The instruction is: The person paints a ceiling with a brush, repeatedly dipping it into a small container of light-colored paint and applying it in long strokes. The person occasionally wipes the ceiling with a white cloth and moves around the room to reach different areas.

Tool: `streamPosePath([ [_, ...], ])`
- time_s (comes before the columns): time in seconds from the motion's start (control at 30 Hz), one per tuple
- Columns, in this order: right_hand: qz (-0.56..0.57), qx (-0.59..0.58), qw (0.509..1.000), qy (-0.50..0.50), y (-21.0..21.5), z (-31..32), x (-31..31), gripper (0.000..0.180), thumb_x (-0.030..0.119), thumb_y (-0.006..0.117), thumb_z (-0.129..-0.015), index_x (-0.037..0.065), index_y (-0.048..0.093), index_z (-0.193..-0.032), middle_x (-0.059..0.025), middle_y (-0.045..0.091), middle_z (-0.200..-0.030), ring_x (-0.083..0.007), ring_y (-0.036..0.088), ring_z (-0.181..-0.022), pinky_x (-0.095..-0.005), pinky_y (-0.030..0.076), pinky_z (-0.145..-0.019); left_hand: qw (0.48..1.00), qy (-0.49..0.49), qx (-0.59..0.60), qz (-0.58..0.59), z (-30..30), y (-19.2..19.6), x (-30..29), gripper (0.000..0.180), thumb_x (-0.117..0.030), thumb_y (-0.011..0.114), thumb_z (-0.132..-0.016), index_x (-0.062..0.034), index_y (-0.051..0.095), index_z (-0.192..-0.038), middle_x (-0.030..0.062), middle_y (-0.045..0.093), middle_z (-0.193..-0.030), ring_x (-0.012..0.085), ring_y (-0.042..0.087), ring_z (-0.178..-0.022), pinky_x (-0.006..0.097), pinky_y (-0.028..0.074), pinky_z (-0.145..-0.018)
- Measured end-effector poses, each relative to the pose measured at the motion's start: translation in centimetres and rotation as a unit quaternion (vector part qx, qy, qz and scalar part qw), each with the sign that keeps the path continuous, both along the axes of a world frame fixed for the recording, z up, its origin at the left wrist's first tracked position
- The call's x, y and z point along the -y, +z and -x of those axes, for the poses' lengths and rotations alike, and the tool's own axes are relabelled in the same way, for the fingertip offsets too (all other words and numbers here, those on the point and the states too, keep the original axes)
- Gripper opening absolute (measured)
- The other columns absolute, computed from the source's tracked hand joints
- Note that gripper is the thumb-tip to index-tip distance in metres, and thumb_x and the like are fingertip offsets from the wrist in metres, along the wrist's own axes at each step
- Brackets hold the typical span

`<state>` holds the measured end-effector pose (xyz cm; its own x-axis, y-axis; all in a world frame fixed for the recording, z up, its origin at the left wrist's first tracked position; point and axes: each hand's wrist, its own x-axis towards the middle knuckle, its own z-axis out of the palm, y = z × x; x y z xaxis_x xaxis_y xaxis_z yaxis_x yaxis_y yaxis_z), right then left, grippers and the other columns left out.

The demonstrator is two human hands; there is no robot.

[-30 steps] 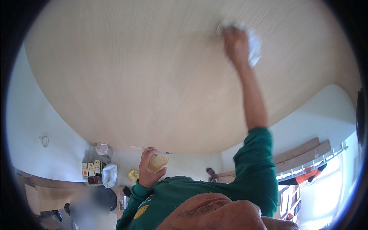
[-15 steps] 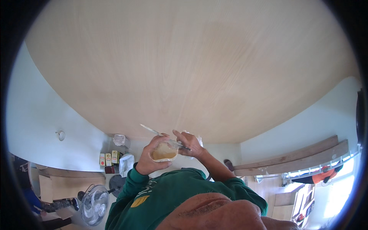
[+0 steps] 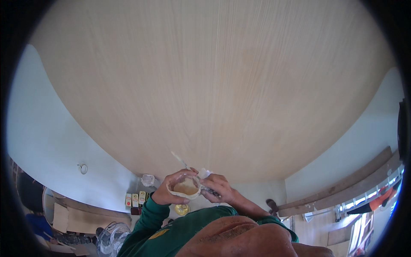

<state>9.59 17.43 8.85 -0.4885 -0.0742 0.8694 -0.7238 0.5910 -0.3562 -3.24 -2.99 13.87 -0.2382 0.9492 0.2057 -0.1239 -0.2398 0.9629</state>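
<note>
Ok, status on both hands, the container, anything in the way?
Left hand gripping the container, tan contents inside. Right hand beside it, holding a white wad. Thin tool slanting out beyond the hands. No obstruction seen at either hand.

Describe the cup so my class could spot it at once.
Find the huge wood-grained panel filling the upper view. Near its lower edge, the left hand holds the cup, whose wide open mouth shows tan contents, unlike the thin stick beside it.

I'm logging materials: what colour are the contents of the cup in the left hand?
The contents look yellowish tan, shown best in the head view.
</note>
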Motion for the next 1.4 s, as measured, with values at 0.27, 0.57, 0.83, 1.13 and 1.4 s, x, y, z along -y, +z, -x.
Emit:
streamPosePath([
  [0.27,0.101,0.006,0.994,-0.049,0.1,0.1,-0.6,0.023,0.004,0.073,-0.09,-0.003,0.07,-0.111,-0.0177,0.07,-0.1,-0.0288,0.067,-0.082,-0.0369,0.055,-0.072,0.998,0.053,0.018,-0.001,-0.8,-1.1,0.2,0.084,-0.007,0.088,-0.066,-0.0045,0.054,-0.143,0.0136,0.045,-0.153,0.0217,0.044,-0.141,0.038,0.037,-0.115],
  [0.57,0.474,0.217,0.853,-0.018,-0.1,3.9,-0.1,0.024,0.015,0.059,-0.105,-0.004,0.071,-0.112,-0.0075,0.07,-0.107,-0.0129,0.062,-0.097,-0.0292,0.05,-0.085,0.982,0.076,-0.161,0.062,-1.9,-3.4,0.8,0.078,-0.012,0.09,-0.066,-0.008,0.058,-0.137,0.0143,0.043,-0.148,0.026,0.046,-0.137,0.039,0.035,-0.116],
  [0.83,0.326,0.267,0.906,0.046,-1.4,5.3,0.6,0.022,0.012,0.064,-0.103,-0.004,0.069,-0.117,-0.0099,0.068,-0.104,-0.0139,0.061,-0.1,-0.0265,0.048,-0.088,0.981,0.108,-0.117,0.108,-3.1,-6.9,0.6,0.075,-0.012,0.089,-0.068,-0.005,0.058,-0.136,0.011,0.056,-0.133,0.0243,0.054,-0.126,0.038,0.04,-0.112],
  [1.13,0.501,0.026,0.865,0.022,3.6,3.1,-4.3,0.025,0.023,0.064,-0.104,-0.001,0.062,-0.111,-0.0112,0.067,-0.084,-0.0215,0.065,-0.072,-0.0386,0.057,-0.075,0.906,0.332,-0.233,0.121,-3.7,-7.2,0.4,0.082,-0.014,0.09,-0.067,-0.0027,0.054,-0.14,0.0103,0.06,-0.129,0.0237,0.055,-0.125,0.039,0.041,-0.111],
  [1.4,0.378,0.161,0.904,0.118,4.8,-2.2,-2.2,0.043,0.032,0.057,-0.107,-0.009,0.068,-0.099,-0.0149,0.067,-0.078,-0.0181,0.061,-0.059,-0.0335,0.054,-0.053,0.843,0.399,-0.336,0.13,-3.9,-6.3,0.0,0.087,-0.017,0.092,-0.067,-0.0045,0.051,-0.143,0.0116,0.061,-0.134,0.0294,0.055,-0.121,0.04,0.04,-0.107],
])
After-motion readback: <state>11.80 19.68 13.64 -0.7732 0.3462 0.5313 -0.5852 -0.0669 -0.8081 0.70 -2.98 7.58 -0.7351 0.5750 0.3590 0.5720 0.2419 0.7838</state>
